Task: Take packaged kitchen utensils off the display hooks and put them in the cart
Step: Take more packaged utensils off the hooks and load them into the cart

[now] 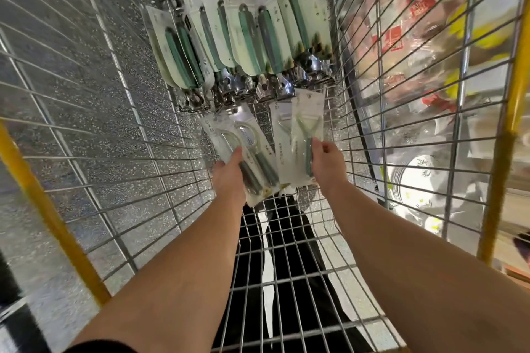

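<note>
**Both hands deep in the cart with fresh packs**

The view looked straight down into the wire cart. At twelve o'clock a row of carded utensils with green handles already stood leaning against the far end, so a good share of the job appeared done.

The left hand gripped two packs, thumb on top and fingers curled beneath, holding what looked like loop-headed tools with dark handles. The right hand pinched two peeler packs at their lower end, fingers closed round the card. Both sets hung just short of the standing row, at about six o'clock from it, not yet released.

What remained, by my reading, was to lay these down and go back for more. The display hooks were out of view, so how many were left could not be told. Shelves of goods showed at three o'clock through the wire.
</note>
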`<state>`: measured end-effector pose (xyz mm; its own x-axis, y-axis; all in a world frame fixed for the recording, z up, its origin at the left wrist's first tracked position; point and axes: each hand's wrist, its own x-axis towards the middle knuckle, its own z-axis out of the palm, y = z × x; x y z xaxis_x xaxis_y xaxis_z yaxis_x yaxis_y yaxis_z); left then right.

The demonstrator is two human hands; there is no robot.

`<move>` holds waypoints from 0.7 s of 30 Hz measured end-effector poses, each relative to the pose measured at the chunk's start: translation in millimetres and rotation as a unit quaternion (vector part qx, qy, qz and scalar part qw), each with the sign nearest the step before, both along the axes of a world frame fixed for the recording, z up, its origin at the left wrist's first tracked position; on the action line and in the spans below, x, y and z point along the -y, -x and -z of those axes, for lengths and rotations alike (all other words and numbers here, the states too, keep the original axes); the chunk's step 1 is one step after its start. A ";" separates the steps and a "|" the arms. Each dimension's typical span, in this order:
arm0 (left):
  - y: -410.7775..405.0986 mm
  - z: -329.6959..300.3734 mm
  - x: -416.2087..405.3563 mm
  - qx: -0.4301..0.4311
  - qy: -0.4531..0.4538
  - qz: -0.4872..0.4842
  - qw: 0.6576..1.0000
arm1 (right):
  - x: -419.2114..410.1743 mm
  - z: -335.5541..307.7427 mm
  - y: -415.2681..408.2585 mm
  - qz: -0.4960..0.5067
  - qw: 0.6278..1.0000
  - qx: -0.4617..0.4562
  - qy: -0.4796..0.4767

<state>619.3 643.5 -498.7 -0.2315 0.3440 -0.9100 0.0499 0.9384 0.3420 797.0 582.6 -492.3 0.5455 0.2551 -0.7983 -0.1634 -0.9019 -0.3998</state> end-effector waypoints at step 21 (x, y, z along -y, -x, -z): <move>-3.8 -27.7 -8.7 0.144 0.045 0.005 0.989 | 2.6 -10.4 -2.7 0.030 0.976 -0.216 0.012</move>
